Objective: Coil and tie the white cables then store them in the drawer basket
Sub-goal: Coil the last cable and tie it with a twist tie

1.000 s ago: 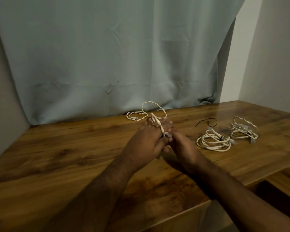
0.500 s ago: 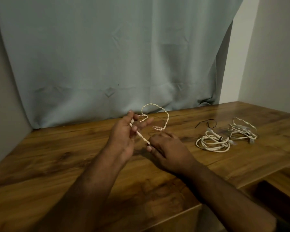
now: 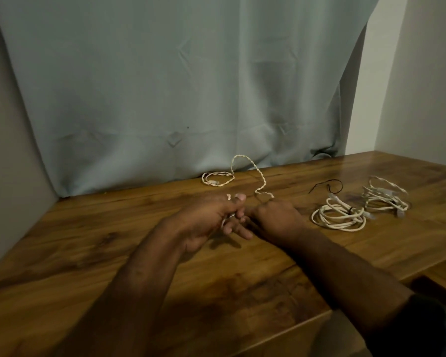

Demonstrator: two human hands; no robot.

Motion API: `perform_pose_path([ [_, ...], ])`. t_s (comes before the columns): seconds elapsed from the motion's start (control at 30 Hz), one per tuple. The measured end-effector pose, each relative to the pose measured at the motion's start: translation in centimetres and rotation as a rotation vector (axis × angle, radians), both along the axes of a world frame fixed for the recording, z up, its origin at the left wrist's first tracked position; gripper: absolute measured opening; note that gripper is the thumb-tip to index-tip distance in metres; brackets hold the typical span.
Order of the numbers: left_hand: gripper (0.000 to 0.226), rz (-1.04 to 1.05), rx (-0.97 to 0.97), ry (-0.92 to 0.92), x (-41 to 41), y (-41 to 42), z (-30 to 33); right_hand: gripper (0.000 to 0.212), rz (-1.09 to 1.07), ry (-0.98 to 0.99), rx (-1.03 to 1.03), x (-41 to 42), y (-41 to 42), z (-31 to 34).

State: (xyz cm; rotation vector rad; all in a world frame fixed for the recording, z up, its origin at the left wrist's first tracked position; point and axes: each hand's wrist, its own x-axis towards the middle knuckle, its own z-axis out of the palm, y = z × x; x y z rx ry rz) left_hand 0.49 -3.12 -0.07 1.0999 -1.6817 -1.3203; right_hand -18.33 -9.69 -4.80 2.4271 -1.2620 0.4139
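Glossy wood-grain desk [image 3: 88, 253], pale wrinkled curtain [image 3: 178, 86] behind. Twisted white cable [image 3: 245, 163]: thin, braided texture, one end looped flat near the curtain, the rest arching up and down to the hands. Left hand [image 3: 206, 222] palm-in, fingers [image 3: 236, 229] curled, pinching cable strands against the thumb. Right hand [image 3: 276, 217] knuckles up, fingers closed on the cable's near end. Right of them on the desk: smooth coiled white cable [image 3: 339, 217], messier white bundle [image 3: 384, 199], thin black tie [image 3: 327, 185].

Cream-white twisted cable [image 3: 245, 164], white coiled cables [image 3: 339, 218], black tie [image 3: 327, 185], brown wood-grain table [image 3: 113, 243], pale blue-grey curtain [image 3: 178, 81]
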Motion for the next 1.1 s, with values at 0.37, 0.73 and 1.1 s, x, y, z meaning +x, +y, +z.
perform_pose_path([
  [0.37, 0.037, 0.133, -0.316, -0.508, -1.5, -1.4, -2.5, 0.026, 0.048, -0.505, 0.186, -0.1, 1.7, -0.6],
  [0.73, 0.032, 0.544, -0.698, -0.368, 0.1, -2.7, -2.9, 0.015, 0.429, -0.921, 0.447, 0.7, 3.4, -0.3],
  [1.1, 0.042, 0.140, -0.082, 0.606, -1.4, -1.2, -0.8, 0.026, 0.482, -0.765, 0.420, 0.2, 4.1, -0.2],
])
